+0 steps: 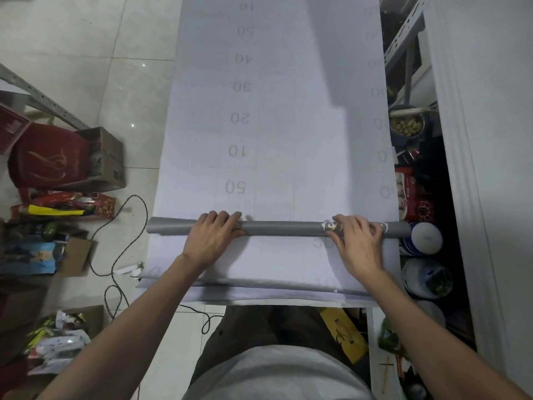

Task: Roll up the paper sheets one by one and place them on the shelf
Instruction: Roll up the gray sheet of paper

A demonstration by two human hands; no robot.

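Note:
A long white paper sheet [277, 111] printed with faint numbers lies flat on the floor, stretching away from me. Its near end is wound into a grey roll [282, 228] lying crosswise. My left hand [215, 236] presses on the roll left of centre, fingers curled over its top. My right hand [356, 241] grips it near the right end, where a small gold pattern shows. More flat sheets [259, 287] lie stacked underneath, their edges showing close to my body.
A cardboard box [106, 160], a red bag [49, 157], snack packets and a black cable [121, 241] clutter the tiled floor on the left. Along the right stand a metal shelf frame [403, 39], jars, boxes and a white wall panel [476, 140].

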